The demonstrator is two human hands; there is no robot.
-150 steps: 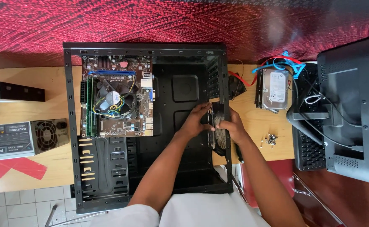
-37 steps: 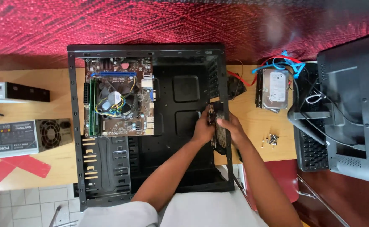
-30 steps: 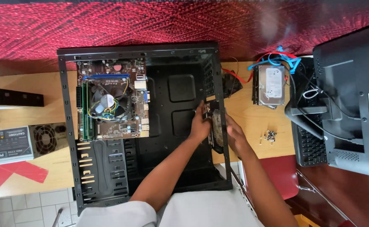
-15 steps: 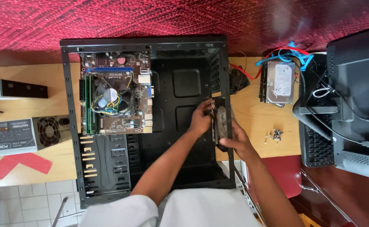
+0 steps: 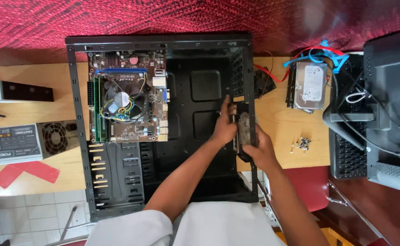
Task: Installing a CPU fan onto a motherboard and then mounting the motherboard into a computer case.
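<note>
At the open black case's (image 5: 163,43) right wall, both hands (image 5: 243,136) gripping a drive (image 5: 244,130)

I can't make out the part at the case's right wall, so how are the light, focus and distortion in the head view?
Head view: even, soft light, no strong glare; the case interior is dark, so the dark part held between left hand and right hand lacks detail. Motherboard fairly sharp. Upper right corner smeared. Case edges bow slightly.
</note>
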